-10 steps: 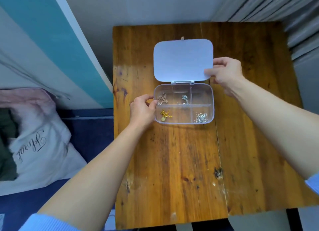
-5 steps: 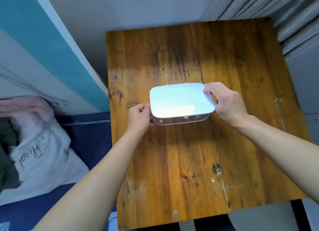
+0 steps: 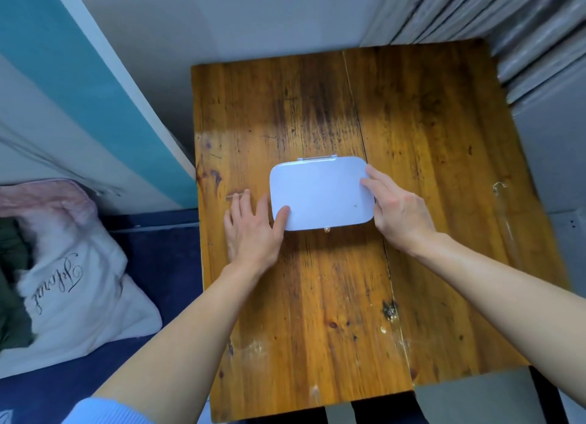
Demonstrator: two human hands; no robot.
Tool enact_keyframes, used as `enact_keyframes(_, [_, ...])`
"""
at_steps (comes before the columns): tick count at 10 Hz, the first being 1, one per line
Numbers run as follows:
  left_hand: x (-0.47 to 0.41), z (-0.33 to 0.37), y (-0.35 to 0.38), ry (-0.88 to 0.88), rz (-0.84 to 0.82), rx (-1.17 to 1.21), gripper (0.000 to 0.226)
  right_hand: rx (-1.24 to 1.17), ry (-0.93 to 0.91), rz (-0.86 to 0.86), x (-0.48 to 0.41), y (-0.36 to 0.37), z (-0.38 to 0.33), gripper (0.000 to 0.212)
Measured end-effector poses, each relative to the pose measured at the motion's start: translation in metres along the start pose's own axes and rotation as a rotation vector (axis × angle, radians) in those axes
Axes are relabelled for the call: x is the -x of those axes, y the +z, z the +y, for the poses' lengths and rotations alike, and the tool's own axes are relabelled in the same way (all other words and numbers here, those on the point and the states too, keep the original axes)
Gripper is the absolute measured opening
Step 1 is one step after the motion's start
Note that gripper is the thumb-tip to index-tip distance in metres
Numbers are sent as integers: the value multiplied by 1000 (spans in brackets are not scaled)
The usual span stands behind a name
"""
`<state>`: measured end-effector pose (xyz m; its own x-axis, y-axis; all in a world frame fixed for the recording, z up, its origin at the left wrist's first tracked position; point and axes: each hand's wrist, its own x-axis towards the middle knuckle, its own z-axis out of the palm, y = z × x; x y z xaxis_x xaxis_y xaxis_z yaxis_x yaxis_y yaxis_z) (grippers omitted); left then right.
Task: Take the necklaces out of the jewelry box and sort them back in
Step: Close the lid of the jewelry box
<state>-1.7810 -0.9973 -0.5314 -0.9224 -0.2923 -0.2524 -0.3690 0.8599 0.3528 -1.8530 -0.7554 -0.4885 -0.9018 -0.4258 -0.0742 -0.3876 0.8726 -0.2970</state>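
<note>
The flat pale-lilac plastic lid point(image 3: 336, 179), which stood open a second ago above four necklaces in their compartments, now lies shut on the rounded clear plastic jewelry box point(image 3: 317, 201). The necklaces are therefore inside and out of sight. I judge the sorting done, with only the fastening perhaps left.

The worn brown wooden surface point(image 3: 317, 312) fills the middle of the frame. The box sits near its centre, well apart from every edge, with bare wood above and below it for sliding or lifting.

The left hand point(image 3: 253, 230) lies flat at the box's lower left. Its grip is wide and holds nothing, with the fingers straight on the wood and the thumb pressing the lid's corner. That hand is the one near the surface's left edge, beyond which the bed drops away. The right hand point(image 3: 399, 211) rests straight fingers on the lid's right end, its grip likewise wide.

A small gold clasp point(image 3: 326, 230) pokes out at the lower rim. Whether it is latched I cannot tell.
</note>
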Motion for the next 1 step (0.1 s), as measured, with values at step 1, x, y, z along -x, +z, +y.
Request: enact_keyframes(1, [0, -1, 2, -18, -37, -43, 82, -12, 64, 22, -5, -13, -9, 35])
